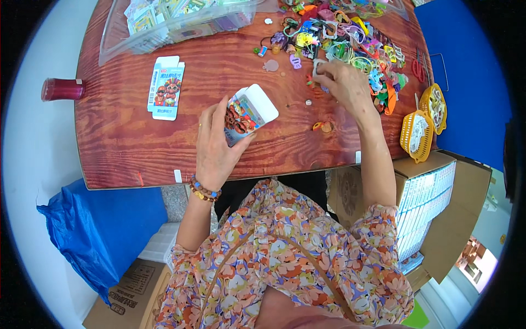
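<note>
My left hand (216,142) is closed round a small printed carton (239,117), tilted, with its white end flap (264,103) folded out. At the near edge of a heap of colourful small trinkets and cords (339,44), my right hand (346,85) has its fingertips pinched together. A pale greyish loop (317,67) shows at those fingertips, and I cannot make out exactly what it belongs to. A flattened light-blue carton (166,90) with cartoon figures lies on the table left of my left hand. A purple trinket (296,61) rests beside the heap.
A clear plastic bin (118,41) full of flat printed packets stands at the far left. Red-handled scissors (418,70) and two yellow baskets (408,134) sit along the right side. A dark red jar (63,89) lies at the left edge. An open cardboard box (466,186) holds several stacked cartons below right.
</note>
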### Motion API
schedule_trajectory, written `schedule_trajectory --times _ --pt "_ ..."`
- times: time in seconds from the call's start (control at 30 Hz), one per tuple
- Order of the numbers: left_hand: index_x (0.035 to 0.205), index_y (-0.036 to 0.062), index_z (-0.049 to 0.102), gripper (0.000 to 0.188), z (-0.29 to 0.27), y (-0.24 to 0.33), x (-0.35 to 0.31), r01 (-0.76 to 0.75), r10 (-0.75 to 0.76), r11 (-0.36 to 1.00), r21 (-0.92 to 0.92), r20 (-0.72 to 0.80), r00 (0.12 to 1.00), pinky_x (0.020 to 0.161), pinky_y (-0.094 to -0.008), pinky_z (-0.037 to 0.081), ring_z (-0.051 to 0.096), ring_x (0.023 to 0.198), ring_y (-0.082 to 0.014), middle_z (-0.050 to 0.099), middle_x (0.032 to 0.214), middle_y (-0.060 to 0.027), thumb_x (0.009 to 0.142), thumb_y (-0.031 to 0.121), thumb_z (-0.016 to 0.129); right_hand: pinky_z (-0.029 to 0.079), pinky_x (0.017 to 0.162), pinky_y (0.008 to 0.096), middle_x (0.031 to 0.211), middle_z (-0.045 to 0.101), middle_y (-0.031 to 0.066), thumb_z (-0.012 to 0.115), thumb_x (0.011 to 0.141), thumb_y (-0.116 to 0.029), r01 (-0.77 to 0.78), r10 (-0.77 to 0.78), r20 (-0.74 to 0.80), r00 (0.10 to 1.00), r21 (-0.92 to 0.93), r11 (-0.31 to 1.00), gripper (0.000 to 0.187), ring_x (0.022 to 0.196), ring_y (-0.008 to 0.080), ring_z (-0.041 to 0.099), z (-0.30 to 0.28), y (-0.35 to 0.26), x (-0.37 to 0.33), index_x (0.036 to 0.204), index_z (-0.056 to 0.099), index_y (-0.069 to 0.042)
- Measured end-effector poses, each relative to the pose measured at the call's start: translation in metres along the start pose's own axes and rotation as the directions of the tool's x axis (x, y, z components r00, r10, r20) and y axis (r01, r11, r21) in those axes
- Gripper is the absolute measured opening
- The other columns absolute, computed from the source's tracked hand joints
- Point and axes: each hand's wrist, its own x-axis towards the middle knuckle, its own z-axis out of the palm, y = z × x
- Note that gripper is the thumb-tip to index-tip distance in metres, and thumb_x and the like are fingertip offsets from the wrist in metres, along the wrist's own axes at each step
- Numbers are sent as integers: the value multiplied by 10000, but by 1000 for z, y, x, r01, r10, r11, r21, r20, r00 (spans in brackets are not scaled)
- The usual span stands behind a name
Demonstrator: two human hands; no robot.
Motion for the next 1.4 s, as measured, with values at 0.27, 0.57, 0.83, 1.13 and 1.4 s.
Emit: schedule_trajectory --times 0.27,0.57,0.83,1.13,1.4 --pt "1419 23 438 841 7 12 5 -68 68 998 2 12 998 975 -433 475 528 1167 -361 511 1264 -185 704 162 857 516 717 460 1010 635 92 645 897 -308 -47 28 -173 985 -104 993 250 876 325 660 17 6 54 1039 680 -105" --pt "1404 26 455 818 13 9 9 -79 79 996 -39 -3 997 976 -438 469 527 1162 -362 515 1257 -179 706 172 857 484 613 320 856 669 70 649 908 -143 41 20 -235 972 255 966 164 698 190 634 5 4 27 1001 716 -26" --pt "1390 34 470 819 23 16 14 -142 149 986 93 -79 986 933 -451 489 539 1132 -359 523 1246 -171 690 191 865 436 590 260 724 656 18 657 914 -122 -160 67 165 984 655 738 145 637 89 580 -27 -81 -32 964 720 -1" --pt "1367 13 479 755 24 24 9 -104 103 994 -43 -16 995 964 -430 458 545 1129 -357 566 1191 -182 723 162 844 513 653 299 781 704 68 627 949 -213 -84 111 -55 992 365 927 242 696 147 661 -84 -33 -45 1078 714 -27" --pt "1343 0 522 736 41 27 3 -67 89 955 -287 63 994 876 -388 508 607 1053 -281 576 1131 -134 707 113 873 543 668 311 876 710 69 704 863 -215 -734 711 211 670 45 678 267 741 157 668 -138 197 -176 1044 701 -19"
